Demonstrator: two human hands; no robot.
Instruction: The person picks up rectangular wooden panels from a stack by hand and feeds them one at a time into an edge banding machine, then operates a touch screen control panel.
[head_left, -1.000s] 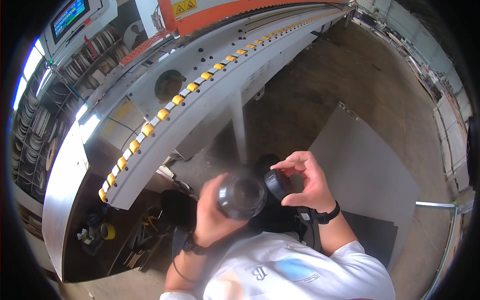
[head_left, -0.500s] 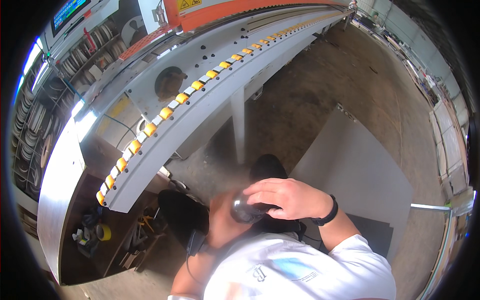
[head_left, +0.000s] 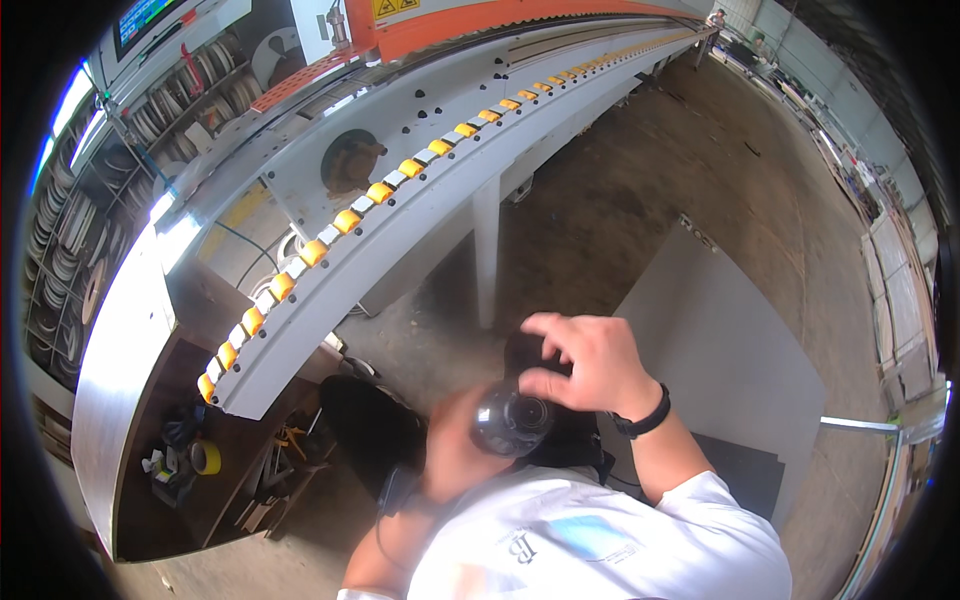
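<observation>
In front of my belly is a dark, glossy, rounded container [head_left: 508,422], smooth like a bottle or flask, with a ring-shaped top end tilted toward my right. My left hand [head_left: 455,445], blurred, is wrapped around its left side; most of those fingers are hidden behind it. Just above the ring hovers my right hand [head_left: 592,365], its fingers curled and spread from the thumb. Nothing clearly shows between them; the black area behind makes this hard to see. A black band [head_left: 650,418] circles my right wrist, and a small black device [head_left: 398,490] with a cord sits at my left wrist.
A long grey machine rail with yellow rollers [head_left: 380,192] runs from near left to far right. Below its near end stands a brown cabinet [head_left: 150,480] holding a yellow tape roll [head_left: 205,458]. Grey panels [head_left: 720,340] lie at right. A person [head_left: 716,20] stands far off.
My right hand has lifted off the dark container and moved up and right, its fingers spreading. The container's ringed end is uncovered. My left hand keeps its hold.
</observation>
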